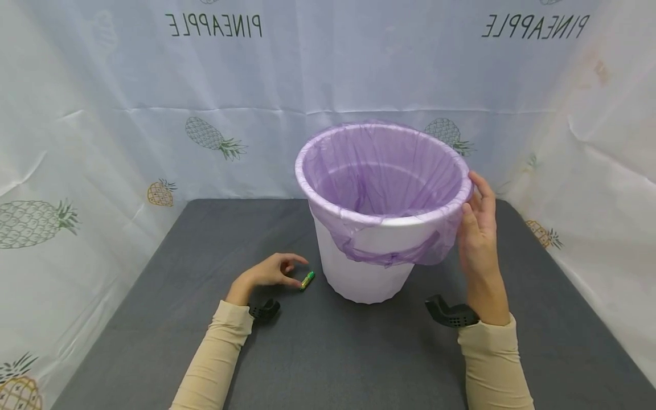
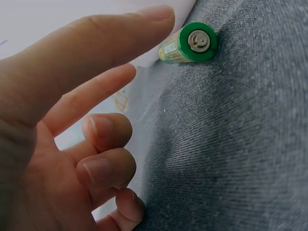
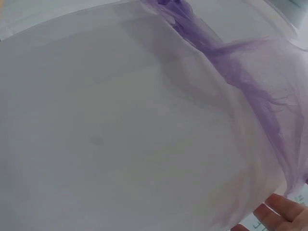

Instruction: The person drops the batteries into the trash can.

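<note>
A small green and gold battery [image 1: 307, 281] lies on the dark table beside the base of a white trash bin [image 1: 359, 279]. My left hand [image 1: 274, 270] is next to the battery, thumb and index finger spread apart beside it. In the left wrist view the battery [image 2: 197, 42] shows its end beyond the thumb, while the other fingers are loosely bent with nothing in them. A purple trash bag [image 1: 379, 188] lines the bin and folds over its rim. Against the bin's right side, just under the rim, my right hand [image 1: 479, 228] rests from outside; its fingertips [image 3: 284, 207] touch near the bin's edge.
The dark grey table [image 1: 169, 336] extends to both sides of the bin. Behind it hangs a white curtain [image 1: 328, 74] with pineapple prints, which also encloses the left and right sides. Each wrist carries a black camera mount [image 1: 451, 313].
</note>
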`<state>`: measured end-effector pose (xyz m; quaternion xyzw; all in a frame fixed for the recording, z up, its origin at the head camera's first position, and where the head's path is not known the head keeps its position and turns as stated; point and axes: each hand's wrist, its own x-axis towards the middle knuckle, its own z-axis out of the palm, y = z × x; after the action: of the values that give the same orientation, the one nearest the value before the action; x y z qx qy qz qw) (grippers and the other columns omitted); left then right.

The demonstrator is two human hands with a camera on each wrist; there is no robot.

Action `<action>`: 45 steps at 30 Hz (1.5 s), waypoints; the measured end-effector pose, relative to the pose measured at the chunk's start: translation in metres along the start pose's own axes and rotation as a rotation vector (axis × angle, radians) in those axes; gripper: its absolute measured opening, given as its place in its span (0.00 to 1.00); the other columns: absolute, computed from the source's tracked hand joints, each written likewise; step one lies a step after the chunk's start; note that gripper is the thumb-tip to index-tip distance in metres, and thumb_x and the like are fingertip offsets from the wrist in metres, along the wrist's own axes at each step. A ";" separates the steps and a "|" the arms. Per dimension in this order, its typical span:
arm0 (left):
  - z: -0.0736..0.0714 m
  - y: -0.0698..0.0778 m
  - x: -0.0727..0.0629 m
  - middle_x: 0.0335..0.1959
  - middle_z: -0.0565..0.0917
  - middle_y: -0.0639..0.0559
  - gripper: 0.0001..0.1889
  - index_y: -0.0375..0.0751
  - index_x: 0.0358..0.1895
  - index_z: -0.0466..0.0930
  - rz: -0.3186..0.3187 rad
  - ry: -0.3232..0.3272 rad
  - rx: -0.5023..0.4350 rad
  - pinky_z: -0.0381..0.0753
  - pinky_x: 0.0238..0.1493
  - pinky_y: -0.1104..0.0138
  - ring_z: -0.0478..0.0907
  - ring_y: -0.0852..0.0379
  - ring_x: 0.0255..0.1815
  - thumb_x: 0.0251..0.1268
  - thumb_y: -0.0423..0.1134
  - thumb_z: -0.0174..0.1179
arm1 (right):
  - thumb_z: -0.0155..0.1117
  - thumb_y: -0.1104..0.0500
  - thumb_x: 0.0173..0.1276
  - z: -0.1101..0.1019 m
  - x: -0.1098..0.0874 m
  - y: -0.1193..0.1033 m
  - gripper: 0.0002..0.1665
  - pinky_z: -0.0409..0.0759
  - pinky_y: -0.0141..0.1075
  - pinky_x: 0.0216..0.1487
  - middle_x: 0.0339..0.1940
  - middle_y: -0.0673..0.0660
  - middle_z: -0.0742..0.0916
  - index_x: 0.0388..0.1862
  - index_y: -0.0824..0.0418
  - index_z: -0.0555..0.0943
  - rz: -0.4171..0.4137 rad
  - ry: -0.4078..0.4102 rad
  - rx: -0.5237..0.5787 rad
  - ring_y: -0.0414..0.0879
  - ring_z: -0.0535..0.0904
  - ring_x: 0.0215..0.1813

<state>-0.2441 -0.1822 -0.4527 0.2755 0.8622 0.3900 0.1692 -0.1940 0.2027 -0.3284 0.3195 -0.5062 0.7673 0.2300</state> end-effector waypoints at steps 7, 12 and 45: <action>0.006 0.000 0.004 0.25 0.63 0.57 0.27 0.36 0.57 0.78 0.013 -0.037 0.007 0.62 0.33 0.75 0.59 0.68 0.25 0.51 0.37 0.72 | 0.46 0.64 0.76 -0.001 0.000 -0.001 0.27 0.74 0.26 0.50 0.53 0.53 0.77 0.71 0.56 0.57 0.044 -0.044 0.072 0.38 0.75 0.49; 0.011 -0.001 0.006 0.24 0.62 0.57 0.28 0.35 0.58 0.77 0.028 -0.055 0.014 0.61 0.33 0.75 0.58 0.69 0.24 0.51 0.36 0.72 | 0.45 0.65 0.76 -0.003 -0.001 -0.001 0.28 0.74 0.26 0.50 0.50 0.52 0.79 0.72 0.56 0.56 0.065 -0.056 0.074 0.37 0.76 0.48; 0.006 0.002 -0.001 0.27 0.65 0.56 0.24 0.35 0.49 0.78 -0.010 -0.016 0.129 0.61 0.33 0.74 0.62 0.64 0.28 0.47 0.38 0.75 | 0.49 0.62 0.76 -0.001 0.000 -0.005 0.30 0.75 0.27 0.49 0.50 0.51 0.79 0.73 0.55 0.55 0.081 -0.038 0.054 0.37 0.76 0.47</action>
<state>-0.2400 -0.1784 -0.4546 0.2847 0.8854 0.3307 0.1598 -0.1908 0.2058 -0.3261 0.3192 -0.5019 0.7834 0.1804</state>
